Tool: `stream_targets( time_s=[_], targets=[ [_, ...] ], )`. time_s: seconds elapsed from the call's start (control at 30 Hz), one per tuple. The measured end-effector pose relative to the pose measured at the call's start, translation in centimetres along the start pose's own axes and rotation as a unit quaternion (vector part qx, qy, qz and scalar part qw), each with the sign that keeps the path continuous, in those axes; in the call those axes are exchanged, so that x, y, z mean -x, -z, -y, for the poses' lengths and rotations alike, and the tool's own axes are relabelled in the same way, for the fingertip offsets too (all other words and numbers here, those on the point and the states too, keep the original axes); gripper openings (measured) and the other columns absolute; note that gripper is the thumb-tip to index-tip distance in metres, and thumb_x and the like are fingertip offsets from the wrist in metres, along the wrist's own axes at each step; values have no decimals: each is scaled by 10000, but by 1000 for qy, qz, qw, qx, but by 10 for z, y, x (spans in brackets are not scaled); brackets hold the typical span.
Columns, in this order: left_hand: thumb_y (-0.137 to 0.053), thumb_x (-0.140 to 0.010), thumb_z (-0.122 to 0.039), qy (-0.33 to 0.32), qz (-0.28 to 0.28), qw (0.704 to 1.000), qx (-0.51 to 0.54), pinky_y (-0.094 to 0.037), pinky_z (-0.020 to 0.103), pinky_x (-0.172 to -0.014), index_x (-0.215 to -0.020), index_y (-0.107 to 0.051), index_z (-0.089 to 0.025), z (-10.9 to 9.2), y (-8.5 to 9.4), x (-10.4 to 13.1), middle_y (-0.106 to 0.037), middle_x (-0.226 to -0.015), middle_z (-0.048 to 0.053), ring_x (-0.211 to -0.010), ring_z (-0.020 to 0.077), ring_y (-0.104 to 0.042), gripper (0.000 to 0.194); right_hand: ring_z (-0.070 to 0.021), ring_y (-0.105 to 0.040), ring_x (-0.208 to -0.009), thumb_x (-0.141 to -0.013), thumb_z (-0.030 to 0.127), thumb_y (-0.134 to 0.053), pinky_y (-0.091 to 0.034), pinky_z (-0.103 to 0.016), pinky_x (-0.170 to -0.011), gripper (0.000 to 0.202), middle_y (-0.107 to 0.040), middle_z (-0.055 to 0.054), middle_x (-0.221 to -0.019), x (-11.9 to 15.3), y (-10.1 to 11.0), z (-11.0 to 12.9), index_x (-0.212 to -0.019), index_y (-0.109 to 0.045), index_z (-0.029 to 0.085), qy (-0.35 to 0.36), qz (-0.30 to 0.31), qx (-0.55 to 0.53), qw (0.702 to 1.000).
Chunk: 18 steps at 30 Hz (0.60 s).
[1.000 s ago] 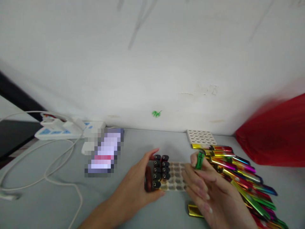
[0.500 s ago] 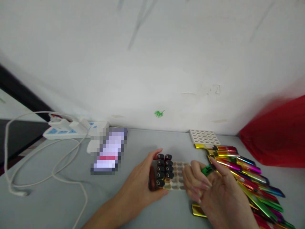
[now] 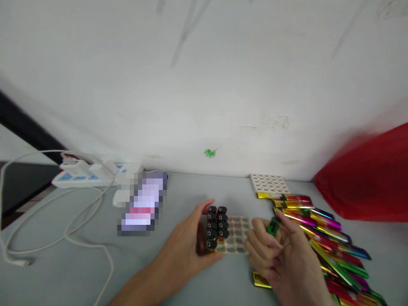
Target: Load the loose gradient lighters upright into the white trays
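A pale tray with rows of holes (image 3: pixel 235 250) lies on the grey table in front of me. Black-topped lighters (image 3: pixel 211 225) stand upright in its two left columns; the other holes that show hold nothing. My left hand (image 3: pixel 183 240) is curled around the tray's left side, thumb and fingers against the outer lighters. Just right of the tray, my right hand (image 3: pixel 288 259) has its fingers closed on a green lighter (image 3: pixel 273 227), dark end up; its lower part is hidden. Below that hand, a gold lighter (image 3: pixel 261 280) lies partly covered.
Many shiny coloured lighters (image 3: pixel 338 259) are heaped at the right. Behind them lie another holed tray (image 3: pixel 270 183) and a red bag (image 3: pixel 366 182). To the left are a phone (image 3: pixel 143 204), a power strip (image 3: pixel 95 174) and a looped white cable (image 3: pixel 105 246).
The green lighter in my right hand has turned from slanted to more upright, and the fingers have curled tighter. My left hand keeps its place at the tray. The view has shifted slightly.
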<state>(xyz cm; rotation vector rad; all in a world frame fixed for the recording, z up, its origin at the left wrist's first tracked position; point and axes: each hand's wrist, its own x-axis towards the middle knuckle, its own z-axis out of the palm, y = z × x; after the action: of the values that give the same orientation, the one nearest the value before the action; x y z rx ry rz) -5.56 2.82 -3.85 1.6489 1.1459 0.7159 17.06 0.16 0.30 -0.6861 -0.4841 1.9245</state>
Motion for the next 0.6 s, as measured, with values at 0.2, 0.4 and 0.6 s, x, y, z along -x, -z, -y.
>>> stream_targets(
  time_s=[0.2, 0.4, 0.6],
  targets=[
    [-870, -782, -200, -10, -6, 1000, 2, -662, 360, -873, -1645, -392, -324, 3, -2, -1, -778, -1214, 52, -965, 275, -800, 994, -53, -85, -457, -877, 655, -786, -108, -231, -419, 643, -209, 130, -524, -2, 2, -6, -603, -365, 253, -26, 20, -6, 999],
    [-861, -777, -200, -2, -1, 1000, 2, -666, 342, -830, -1647, -391, -327, 5, -2, 0, -787, -1177, 45, -927, 267, -801, 997, -58, -91, -448, -915, 621, -738, -122, -235, -418, 590, -214, 130, -518, -5, 6, -13, -614, -385, 255, -15, 17, 6, 1000],
    [-853, -814, -252, 8, -9, 1000, -1, -671, 359, -848, -1631, -407, -314, 2, -2, 0, -787, -1205, 59, -932, 272, -802, 933, -53, -85, -440, -900, 648, -739, -118, -226, -404, 603, -206, 137, -510, -6, 6, -16, -611, -382, 258, -16, 2, 0, 1000]
  ],
)
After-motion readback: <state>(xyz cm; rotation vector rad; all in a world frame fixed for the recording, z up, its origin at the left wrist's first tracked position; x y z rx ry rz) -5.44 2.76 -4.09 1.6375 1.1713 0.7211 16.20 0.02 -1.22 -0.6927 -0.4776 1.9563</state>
